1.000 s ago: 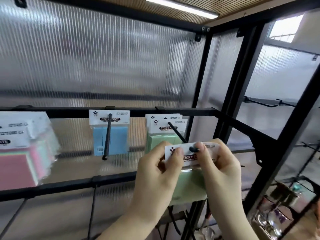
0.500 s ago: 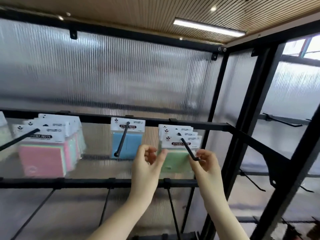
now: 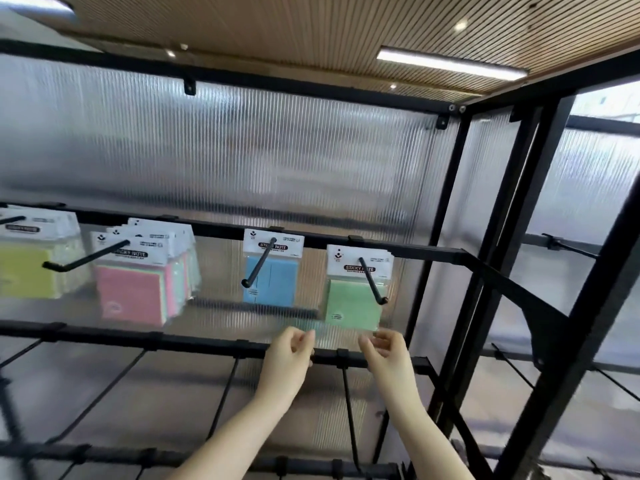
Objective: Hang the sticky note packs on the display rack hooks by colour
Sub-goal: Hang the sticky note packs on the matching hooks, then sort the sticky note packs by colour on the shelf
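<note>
green sticky note pack [image 3: 354, 301] now hangs on the right-hand hook [image 3: 373, 285], no longer pinched as a second ago. left hand [image 3: 287, 358] and right hand [image 3: 388, 355] sit just below it, fingers loosely curled, holding nothing. green placement looks done; next pack needed.

four pack groups [image 3: 355, 289], two hands [image 3: 285, 358]

Green packs [image 3: 353, 299] on right hook [image 3: 372, 282] (several stacked), blue pack [image 3: 270, 278] beside, hanging
</note>
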`<act>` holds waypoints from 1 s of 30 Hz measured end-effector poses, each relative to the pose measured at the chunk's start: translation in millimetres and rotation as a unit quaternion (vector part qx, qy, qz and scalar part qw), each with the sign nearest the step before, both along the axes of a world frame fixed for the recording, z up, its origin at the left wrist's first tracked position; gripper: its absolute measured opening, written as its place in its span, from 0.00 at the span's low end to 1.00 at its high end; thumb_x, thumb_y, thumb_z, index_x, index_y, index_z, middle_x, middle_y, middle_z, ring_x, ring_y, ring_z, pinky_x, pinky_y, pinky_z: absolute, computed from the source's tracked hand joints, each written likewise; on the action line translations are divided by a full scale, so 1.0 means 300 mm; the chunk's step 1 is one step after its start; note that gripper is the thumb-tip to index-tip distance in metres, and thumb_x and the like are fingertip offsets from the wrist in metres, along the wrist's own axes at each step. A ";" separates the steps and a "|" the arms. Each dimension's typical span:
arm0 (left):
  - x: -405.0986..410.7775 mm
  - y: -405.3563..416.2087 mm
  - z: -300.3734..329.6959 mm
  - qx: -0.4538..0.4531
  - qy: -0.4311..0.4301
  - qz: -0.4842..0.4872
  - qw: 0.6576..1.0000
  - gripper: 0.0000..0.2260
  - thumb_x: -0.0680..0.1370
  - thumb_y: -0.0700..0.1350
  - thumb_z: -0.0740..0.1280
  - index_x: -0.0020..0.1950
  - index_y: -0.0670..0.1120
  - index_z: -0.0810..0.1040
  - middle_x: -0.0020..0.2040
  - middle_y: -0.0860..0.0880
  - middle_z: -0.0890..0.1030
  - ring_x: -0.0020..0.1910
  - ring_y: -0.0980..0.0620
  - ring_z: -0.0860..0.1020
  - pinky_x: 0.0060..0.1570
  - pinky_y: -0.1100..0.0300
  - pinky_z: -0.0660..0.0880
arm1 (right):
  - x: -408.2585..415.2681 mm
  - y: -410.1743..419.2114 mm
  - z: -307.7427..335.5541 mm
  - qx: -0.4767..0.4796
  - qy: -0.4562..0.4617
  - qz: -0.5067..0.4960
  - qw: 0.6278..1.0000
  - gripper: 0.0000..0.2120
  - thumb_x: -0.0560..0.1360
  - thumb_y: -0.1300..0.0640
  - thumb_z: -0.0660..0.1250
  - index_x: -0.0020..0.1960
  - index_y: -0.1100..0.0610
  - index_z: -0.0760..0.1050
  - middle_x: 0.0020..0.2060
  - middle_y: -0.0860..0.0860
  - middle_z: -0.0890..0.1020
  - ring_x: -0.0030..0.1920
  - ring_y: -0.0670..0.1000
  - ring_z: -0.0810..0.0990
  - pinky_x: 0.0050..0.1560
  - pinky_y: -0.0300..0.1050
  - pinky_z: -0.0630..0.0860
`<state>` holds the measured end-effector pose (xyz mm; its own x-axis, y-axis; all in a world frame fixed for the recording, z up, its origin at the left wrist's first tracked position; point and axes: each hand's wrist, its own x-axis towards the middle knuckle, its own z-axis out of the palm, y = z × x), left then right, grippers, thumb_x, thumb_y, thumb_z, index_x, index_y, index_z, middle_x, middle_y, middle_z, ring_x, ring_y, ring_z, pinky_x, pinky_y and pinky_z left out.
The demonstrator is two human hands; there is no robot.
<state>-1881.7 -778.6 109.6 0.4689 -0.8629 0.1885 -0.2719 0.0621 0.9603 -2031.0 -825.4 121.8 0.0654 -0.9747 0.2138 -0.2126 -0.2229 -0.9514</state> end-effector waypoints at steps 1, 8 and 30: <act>0.009 0.021 -0.016 0.017 -0.005 -0.006 1.000 0.09 0.80 0.47 0.61 0.46 0.44 0.75 0.42 0.46 0.80 0.38 0.53 0.79 0.41 0.57 0.75 | 0.005 0.010 -0.026 0.021 0.011 0.009 1.000 0.10 0.77 0.55 0.67 0.56 0.55 0.70 0.46 0.47 0.77 0.46 0.44 0.77 0.40 0.35 0.73; 0.121 0.221 -0.069 0.039 -0.094 0.018 0.995 0.06 0.80 0.44 0.62 0.45 0.47 0.77 0.42 0.52 0.82 0.42 0.56 0.80 0.44 0.62 0.75 | 0.161 0.152 -0.099 -0.037 0.105 0.147 0.983 0.03 0.77 0.59 0.66 0.49 0.53 0.76 0.43 0.46 0.80 0.44 0.42 0.78 0.43 0.31 0.72; 1.154 1.154 -0.054 0.208 -0.365 0.305 0.855 0.10 0.81 0.50 0.59 0.61 0.54 0.74 0.54 0.56 0.81 0.48 0.55 0.80 0.43 0.61 0.76 | 1.341 0.812 -0.025 -0.221 0.212 0.390 0.869 0.08 0.78 0.58 0.62 0.55 0.58 0.76 0.50 0.53 0.80 0.51 0.54 0.78 0.52 0.45 0.73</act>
